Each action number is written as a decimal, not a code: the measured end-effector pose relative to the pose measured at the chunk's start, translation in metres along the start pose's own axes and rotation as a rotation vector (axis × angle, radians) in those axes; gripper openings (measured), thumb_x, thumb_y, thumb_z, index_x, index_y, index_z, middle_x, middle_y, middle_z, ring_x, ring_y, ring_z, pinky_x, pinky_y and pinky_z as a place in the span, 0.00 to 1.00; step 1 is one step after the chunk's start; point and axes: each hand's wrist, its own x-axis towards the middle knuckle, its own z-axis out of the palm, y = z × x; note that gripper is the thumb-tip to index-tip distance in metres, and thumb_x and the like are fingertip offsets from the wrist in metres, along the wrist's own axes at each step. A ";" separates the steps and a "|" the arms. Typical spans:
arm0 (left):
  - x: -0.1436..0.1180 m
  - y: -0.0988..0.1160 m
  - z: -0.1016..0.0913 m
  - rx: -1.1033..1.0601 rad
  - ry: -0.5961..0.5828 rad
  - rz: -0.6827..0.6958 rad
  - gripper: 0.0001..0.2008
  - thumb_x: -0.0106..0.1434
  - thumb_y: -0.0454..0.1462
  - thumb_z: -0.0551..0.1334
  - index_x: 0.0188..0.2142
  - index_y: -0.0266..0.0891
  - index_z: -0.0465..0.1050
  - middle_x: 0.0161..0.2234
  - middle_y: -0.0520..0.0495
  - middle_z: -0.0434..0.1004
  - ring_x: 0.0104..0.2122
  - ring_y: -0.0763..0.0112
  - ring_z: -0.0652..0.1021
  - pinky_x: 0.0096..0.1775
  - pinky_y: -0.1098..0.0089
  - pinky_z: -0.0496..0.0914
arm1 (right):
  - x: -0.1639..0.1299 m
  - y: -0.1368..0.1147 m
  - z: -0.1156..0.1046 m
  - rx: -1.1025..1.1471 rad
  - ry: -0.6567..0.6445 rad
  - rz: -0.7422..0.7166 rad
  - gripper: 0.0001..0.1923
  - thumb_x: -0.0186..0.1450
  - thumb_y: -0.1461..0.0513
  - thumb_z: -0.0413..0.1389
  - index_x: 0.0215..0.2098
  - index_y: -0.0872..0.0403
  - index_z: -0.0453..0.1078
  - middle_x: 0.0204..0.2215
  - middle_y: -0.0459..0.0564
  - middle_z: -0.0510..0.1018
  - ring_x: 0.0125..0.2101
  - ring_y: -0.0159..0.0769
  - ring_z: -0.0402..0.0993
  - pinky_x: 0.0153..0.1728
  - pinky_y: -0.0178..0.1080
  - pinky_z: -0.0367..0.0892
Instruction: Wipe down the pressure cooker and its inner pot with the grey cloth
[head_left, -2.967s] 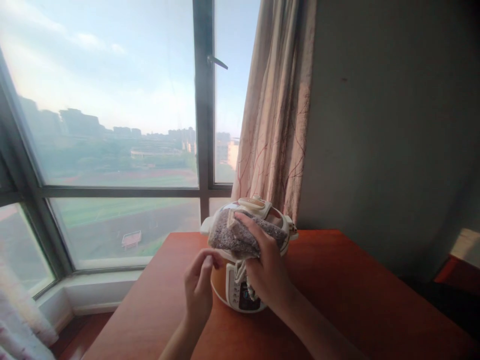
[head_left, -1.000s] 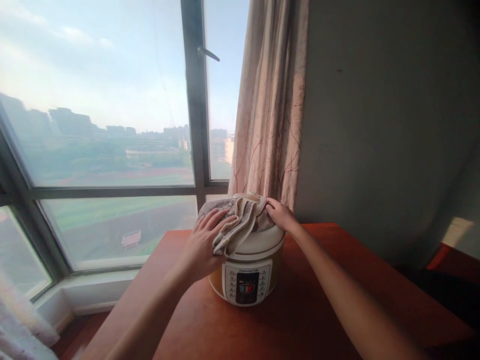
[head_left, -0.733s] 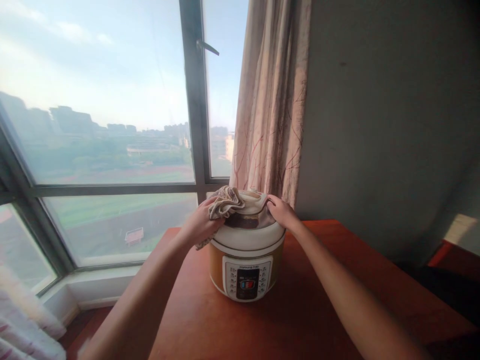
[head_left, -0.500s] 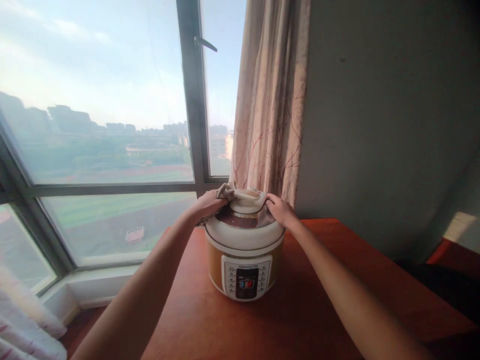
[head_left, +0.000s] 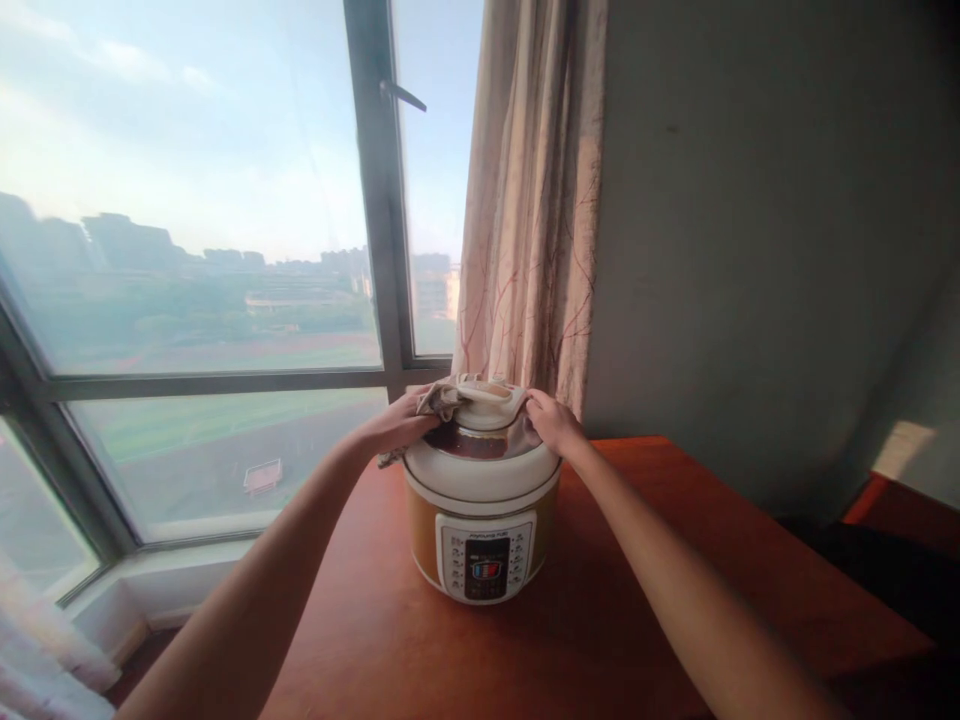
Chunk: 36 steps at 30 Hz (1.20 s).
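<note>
An electric pressure cooker (head_left: pixel 482 482) with a cream lid rim, tan body and front control panel stands upright on the reddish wooden table. My left hand (head_left: pixel 401 420) is closed on a crumpled patterned cloth (head_left: pixel 441 398), which lies against the left side of the lid's top. Part of that cloth hangs behind the hand at the cooker's left edge. On the opposite side, my right hand (head_left: pixel 553 420) has its fingers curled at the right end of the raised cream lid handle (head_left: pixel 487 402). Its fingertips are partly hidden.
The wooden table (head_left: pixel 637 560) reaches toward me and to the right. Behind the cooker hang a long curtain (head_left: pixel 525 200) and a window frame (head_left: pixel 373 200). A grey wall (head_left: pixel 750 250) rises on the right. A second curtain (head_left: pixel 45 640) shows at lower left.
The view has turned slightly right. My left hand has slid a little left with the cloth. My right hand stays at the lid handle, and the cooker has not visibly moved on the table.
</note>
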 end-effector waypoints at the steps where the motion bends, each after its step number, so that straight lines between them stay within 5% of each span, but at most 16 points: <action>1: -0.004 0.004 0.000 0.001 -0.005 0.038 0.28 0.58 0.39 0.59 0.58 0.41 0.72 0.58 0.46 0.74 0.56 0.55 0.74 0.59 0.60 0.66 | 0.000 0.000 0.000 -0.001 -0.003 -0.003 0.23 0.69 0.56 0.40 0.53 0.46 0.73 0.49 0.50 0.80 0.48 0.46 0.75 0.46 0.41 0.67; 7: -0.022 0.028 0.013 0.265 0.067 0.171 0.21 0.61 0.37 0.57 0.52 0.43 0.78 0.60 0.44 0.70 0.60 0.52 0.69 0.63 0.55 0.60 | 0.000 -0.001 0.000 0.003 -0.009 -0.031 0.23 0.69 0.58 0.40 0.55 0.47 0.72 0.50 0.50 0.80 0.49 0.45 0.75 0.46 0.41 0.67; 16: -0.064 0.056 0.036 0.407 0.104 -0.042 0.30 0.63 0.39 0.58 0.65 0.50 0.66 0.69 0.43 0.58 0.67 0.44 0.59 0.64 0.44 0.57 | -0.002 0.001 0.001 0.026 0.015 -0.048 0.24 0.70 0.57 0.41 0.58 0.47 0.70 0.53 0.49 0.79 0.51 0.44 0.74 0.49 0.42 0.67; 21: -0.084 0.073 0.037 0.395 0.111 -0.028 0.32 0.62 0.38 0.59 0.67 0.52 0.63 0.70 0.45 0.57 0.69 0.45 0.55 0.65 0.45 0.57 | 0.003 0.005 0.004 0.037 0.017 -0.050 0.23 0.70 0.57 0.43 0.59 0.47 0.70 0.54 0.50 0.78 0.53 0.44 0.73 0.52 0.41 0.66; 26: -0.071 0.054 0.030 0.294 0.177 0.072 0.28 0.65 0.40 0.57 0.65 0.47 0.66 0.65 0.47 0.66 0.67 0.52 0.60 0.67 0.53 0.54 | 0.004 0.007 0.006 0.038 0.020 -0.054 0.22 0.70 0.57 0.45 0.58 0.47 0.70 0.55 0.50 0.77 0.55 0.46 0.73 0.52 0.42 0.66; 30: -0.044 0.027 0.019 0.094 0.196 0.021 0.26 0.66 0.44 0.56 0.61 0.42 0.71 0.63 0.43 0.68 0.62 0.52 0.68 0.64 0.57 0.60 | 0.003 0.006 0.005 0.038 0.020 -0.055 0.22 0.70 0.57 0.44 0.58 0.46 0.70 0.55 0.50 0.77 0.55 0.46 0.73 0.51 0.42 0.66; 36: 0.011 -0.007 0.003 0.002 0.051 -0.095 0.23 0.62 0.47 0.59 0.54 0.40 0.75 0.53 0.44 0.78 0.54 0.52 0.75 0.59 0.58 0.66 | 0.001 0.007 0.005 0.037 0.012 -0.056 0.23 0.70 0.57 0.42 0.59 0.46 0.69 0.57 0.50 0.76 0.55 0.47 0.72 0.53 0.44 0.66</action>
